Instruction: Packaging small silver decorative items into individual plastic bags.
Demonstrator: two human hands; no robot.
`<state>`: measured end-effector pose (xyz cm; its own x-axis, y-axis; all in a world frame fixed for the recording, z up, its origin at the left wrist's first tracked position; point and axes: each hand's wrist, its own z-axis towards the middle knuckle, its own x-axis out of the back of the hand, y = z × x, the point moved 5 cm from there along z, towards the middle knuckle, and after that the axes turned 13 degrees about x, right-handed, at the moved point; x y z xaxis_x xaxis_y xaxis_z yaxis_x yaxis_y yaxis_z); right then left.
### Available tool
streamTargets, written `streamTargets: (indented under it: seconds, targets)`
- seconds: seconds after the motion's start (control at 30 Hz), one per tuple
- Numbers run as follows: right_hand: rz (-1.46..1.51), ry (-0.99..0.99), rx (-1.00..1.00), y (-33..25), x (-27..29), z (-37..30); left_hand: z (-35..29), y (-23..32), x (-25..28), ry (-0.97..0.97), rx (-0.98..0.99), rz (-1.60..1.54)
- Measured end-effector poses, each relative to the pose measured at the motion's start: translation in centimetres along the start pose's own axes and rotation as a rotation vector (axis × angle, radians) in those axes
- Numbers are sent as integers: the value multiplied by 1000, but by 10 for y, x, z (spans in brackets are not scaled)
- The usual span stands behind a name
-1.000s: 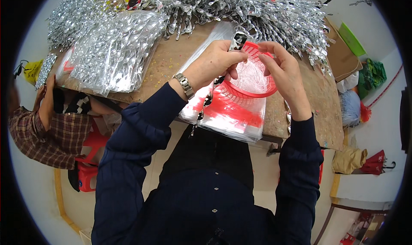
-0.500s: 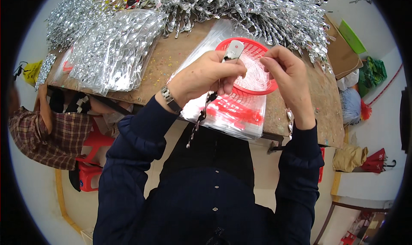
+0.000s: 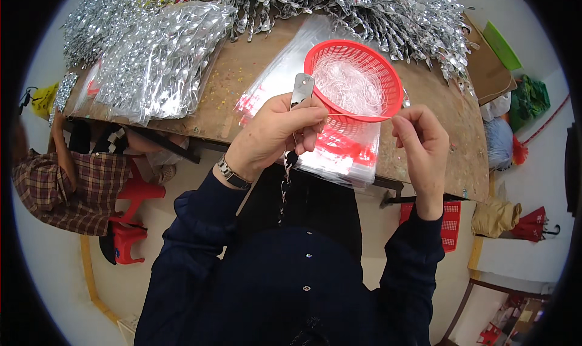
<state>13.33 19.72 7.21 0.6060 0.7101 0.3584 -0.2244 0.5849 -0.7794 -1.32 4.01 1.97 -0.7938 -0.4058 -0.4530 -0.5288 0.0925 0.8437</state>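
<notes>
My left hand (image 3: pixel 273 134) is closed on a twisted silver foil strip (image 3: pixel 302 89). The strip's flat end sticks up past my thumb, and its spiral tail hangs below the fist. A thin pale string (image 3: pixel 354 115) runs taut between my two hands, its far end pinched in the fingertips of my right hand (image 3: pixel 424 143). Just beyond the string sits a red plastic basket (image 3: pixel 397 85) with a tangle of white strings (image 3: pixel 348 82) inside. Under and beside the basket lies a stack of clear plastic bags (image 3: pixel 276 76) with red printing.
Loose silver foil spirals (image 3: pixel 388 18) heap along the table's far side. Filled clear bags of spirals (image 3: pixel 170 61) lie at left. A person in a plaid shirt (image 3: pixel 73 188) sits there by a red stool (image 3: pixel 139 191). A red crate (image 3: pixel 450 225) stands below the table at right.
My right hand has moved right and down, away from the basket, and the string now shows stretched between my hands. My left hand has shifted slightly left and down with the foil strip.
</notes>
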Motion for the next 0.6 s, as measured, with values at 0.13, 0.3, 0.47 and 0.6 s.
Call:
streamTargets:
  seconds: [0.13, 0.3, 0.47, 0.6]
  targets:
    - [43, 48, -84, 5, 0, -21, -1, -5, 3, -5, 12, 0]
    - [23, 47, -148, 17, 2, -45, -4, -12, 8, 43, 23, -14]
    - [39, 103, -242, 31, 14, -65, -6, -19, 4, 18, 33, 28]
    - [-217, 4, -126, 14, 5, -65, -7, -26, -4, 38, 65, 110]
